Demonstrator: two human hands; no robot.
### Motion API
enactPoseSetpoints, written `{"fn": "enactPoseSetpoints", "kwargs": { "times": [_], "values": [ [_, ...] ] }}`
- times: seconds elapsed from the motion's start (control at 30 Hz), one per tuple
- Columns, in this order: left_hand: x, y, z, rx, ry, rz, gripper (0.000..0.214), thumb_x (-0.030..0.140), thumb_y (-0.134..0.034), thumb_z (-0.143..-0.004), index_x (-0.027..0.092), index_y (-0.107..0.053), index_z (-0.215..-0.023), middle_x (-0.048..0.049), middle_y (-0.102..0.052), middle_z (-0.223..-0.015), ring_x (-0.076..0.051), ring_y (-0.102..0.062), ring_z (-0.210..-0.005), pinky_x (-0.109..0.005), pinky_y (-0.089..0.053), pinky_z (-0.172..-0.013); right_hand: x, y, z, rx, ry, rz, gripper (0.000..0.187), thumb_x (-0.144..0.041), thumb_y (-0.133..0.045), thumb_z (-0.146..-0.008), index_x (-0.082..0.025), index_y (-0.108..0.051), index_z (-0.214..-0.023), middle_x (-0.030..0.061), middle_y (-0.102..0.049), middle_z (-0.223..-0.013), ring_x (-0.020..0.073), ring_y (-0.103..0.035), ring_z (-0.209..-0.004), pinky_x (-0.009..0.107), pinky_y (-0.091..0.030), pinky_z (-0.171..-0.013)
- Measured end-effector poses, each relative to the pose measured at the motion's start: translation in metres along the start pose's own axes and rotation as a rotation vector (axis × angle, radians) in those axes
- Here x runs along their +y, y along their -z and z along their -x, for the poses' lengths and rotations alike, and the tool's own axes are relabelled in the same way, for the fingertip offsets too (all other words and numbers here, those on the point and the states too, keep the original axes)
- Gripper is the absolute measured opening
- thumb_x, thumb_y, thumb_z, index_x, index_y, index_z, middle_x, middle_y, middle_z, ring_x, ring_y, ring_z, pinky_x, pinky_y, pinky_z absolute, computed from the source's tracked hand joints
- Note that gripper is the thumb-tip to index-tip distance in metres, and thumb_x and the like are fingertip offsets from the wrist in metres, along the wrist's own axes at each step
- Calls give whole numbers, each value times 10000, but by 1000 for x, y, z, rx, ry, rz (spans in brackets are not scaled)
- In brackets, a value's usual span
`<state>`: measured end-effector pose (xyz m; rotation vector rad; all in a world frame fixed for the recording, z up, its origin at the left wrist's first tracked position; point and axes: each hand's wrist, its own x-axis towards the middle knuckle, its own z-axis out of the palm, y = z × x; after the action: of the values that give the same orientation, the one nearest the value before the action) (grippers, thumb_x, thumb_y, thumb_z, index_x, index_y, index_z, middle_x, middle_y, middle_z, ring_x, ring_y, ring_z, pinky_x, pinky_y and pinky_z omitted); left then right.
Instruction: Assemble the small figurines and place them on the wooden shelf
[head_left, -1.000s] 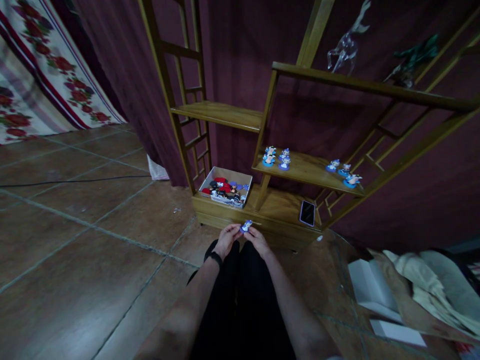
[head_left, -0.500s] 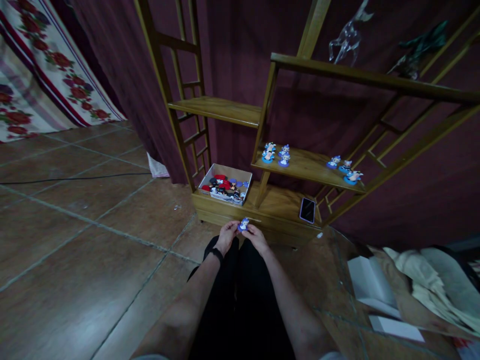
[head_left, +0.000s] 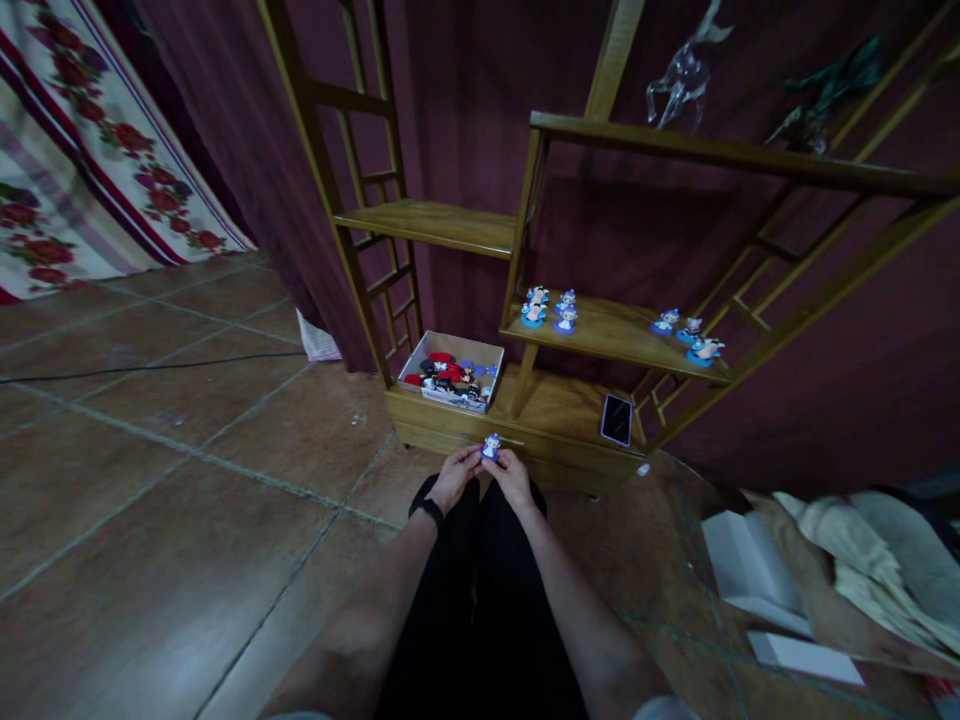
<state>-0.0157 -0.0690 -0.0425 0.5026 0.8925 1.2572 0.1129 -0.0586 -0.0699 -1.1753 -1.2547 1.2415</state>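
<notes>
A small purple-and-white figurine (head_left: 490, 446) stands upright between my two hands, just in front of the low drawer of the wooden shelf. My left hand (head_left: 456, 477) pinches its base from the left, with a dark band on that wrist. From the right, my right hand (head_left: 512, 478) grips the base with closed fingers. Behind my hands, an open cardboard box (head_left: 491, 357) holds several red, black and purple figurines. More figurines stand on the middle board: a purple one (head_left: 565, 320) and a pink-and-blue one (head_left: 534, 314) at the left, a blue-based one (head_left: 706, 351) at the right.
A phone (head_left: 616, 419) lies on the lower board. Higher up stand a clear horse statuette (head_left: 684, 80) and a dark green ornament (head_left: 832, 90). White boxes (head_left: 754, 570) sit on the tiled floor at the right; a black cable (head_left: 150, 367) runs along the left.
The figurine in my hands has turned to stand more upright and face me. Both hands stay on it, and the view has shifted slightly.
</notes>
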Motion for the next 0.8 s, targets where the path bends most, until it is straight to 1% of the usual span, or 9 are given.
{"fn": "enactPoseSetpoints", "kwargs": {
  "times": [0.13, 0.4, 0.5, 0.63, 0.8],
  "values": [
    [0, 0, 0, 5, 3, 10, 229, 108, -664, -683, 104, -643, -911, -95, -671, -866, -154, -622, -807, -309, -472, -824, 0, 4, -1, -14, -11, -32, 305, -363, -649, -640, -208, -598, -898, 25, -676, -941, 183, -621, -892, 335, -446, -864],
    [2, 2, 0, 34, 29, -8, 166, 79, -595, -735, 99, -655, -888, -95, -669, -848, -135, -620, -760, -296, -479, -802, 1, 8, -4, -44, -20, -90, 331, -377, -675, -622, -181, -631, -885, 48, -686, -914, 196, -632, -870, 341, -460, -845],
    [4, 1, 1, 17, 41, -10, 164, 102, -618, -727, 99, -665, -884, -101, -672, -876, -140, -618, -787, -284, -475, -802, 3, 8, -5, -42, -27, -86, 338, -379, -684, -611, -178, -633, -879, 51, -688, -904, 198, -635, -856, 344, -467, -832],
    [6, 1, 1, -41, 76, -36, 253, 92, -674, -675, 101, -667, -927, -107, -675, -916, -142, -617, -808, -265, -468, -799, 3, 8, -5, -45, -34, -90, 338, -376, -691, -603, -177, -635, -870, 54, -690, -901, 200, -635, -857, 350, -469, -832],
    [5, 4, 1, -37, 76, -37, 269, 84, -688, -658, 105, -674, -926, -104, -681, -906, -129, -620, -783, -253, -468, -794, 0, 8, -4, -60, -36, -118, 342, -375, -690, -602, -182, -649, -881, 54, -692, -901, 203, -633, -861, 355, -467, -840]
  ]
}}
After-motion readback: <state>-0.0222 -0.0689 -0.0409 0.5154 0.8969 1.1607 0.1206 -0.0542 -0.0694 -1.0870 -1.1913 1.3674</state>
